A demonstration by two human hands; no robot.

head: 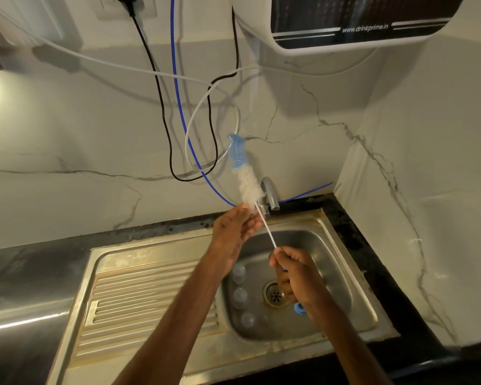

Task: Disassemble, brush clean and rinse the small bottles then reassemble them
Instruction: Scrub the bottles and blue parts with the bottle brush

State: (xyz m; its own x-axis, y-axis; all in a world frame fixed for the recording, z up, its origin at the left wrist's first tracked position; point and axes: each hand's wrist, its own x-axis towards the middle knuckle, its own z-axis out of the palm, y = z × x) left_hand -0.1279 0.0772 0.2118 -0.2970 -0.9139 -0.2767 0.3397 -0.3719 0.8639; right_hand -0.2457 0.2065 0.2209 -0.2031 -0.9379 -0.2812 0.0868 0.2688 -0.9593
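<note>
A long bottle brush (249, 184) with white bristles and a blue tip points up and to the left above the sink (331, 273). My right hand (295, 276) grips its thin wire handle, whose blue end sticks out below my wrist. My left hand (233, 230) reaches to the base of the bristles, fingers fairly straight and touching them. Whether it holds anything is unclear. Three small clear bottles (240, 297) lie in a row along the left side of the basin, partly behind my left forearm.
A chrome tap (271, 194) stands at the back of the basin, with no water seen running. The drain (275, 294) is in the basin's middle and a ribbed drainboard (150, 301) lies to the left. Cables and tubes (178, 107) hang on the marble wall below a water purifier (358, 20).
</note>
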